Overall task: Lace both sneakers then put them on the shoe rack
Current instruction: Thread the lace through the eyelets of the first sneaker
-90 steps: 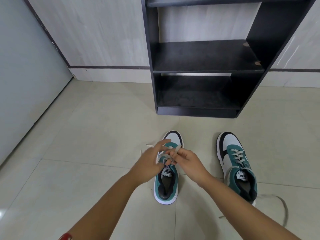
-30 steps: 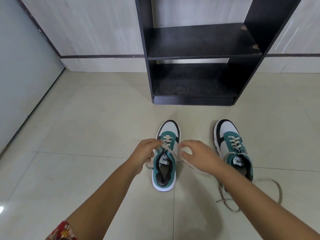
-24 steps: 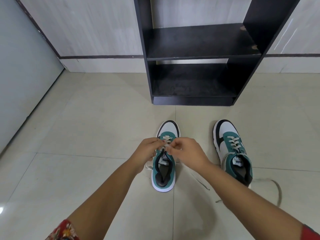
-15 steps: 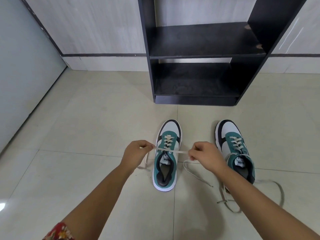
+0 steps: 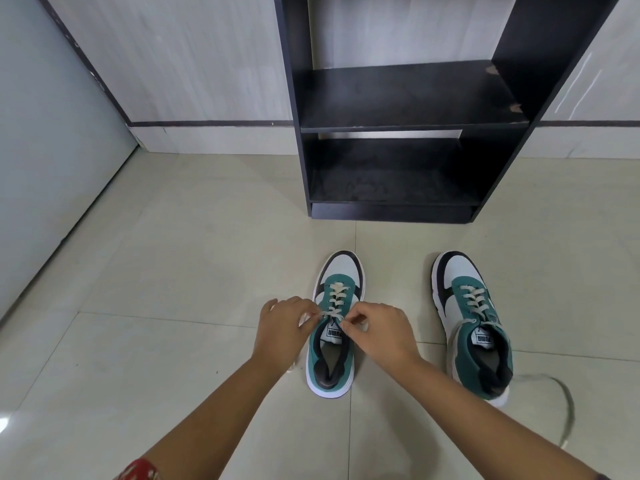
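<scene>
Two green, white and black sneakers stand on the tiled floor, toes pointing at the black shoe rack [image 5: 398,123]. My left hand [image 5: 282,327] and my right hand [image 5: 381,332] meet over the tongue of the left sneaker [image 5: 337,271], each pinching an end of its cream lace [image 5: 335,299] at the top eyelets. The right sneaker [image 5: 464,289] stands apart to the right, laced, with its loose lace ends [image 5: 564,407] trailing on the floor behind it.
The rack has two open shelves and stands against a pale panelled wall. A grey door or panel [image 5: 45,161] runs along the left. Bare floor tiles [image 5: 173,271] lie between the sneakers and the rack.
Half a second ago my hands were spread apart, pulling the lace taut sideways. Now both have come back together over the left sneaker's tongue.
</scene>
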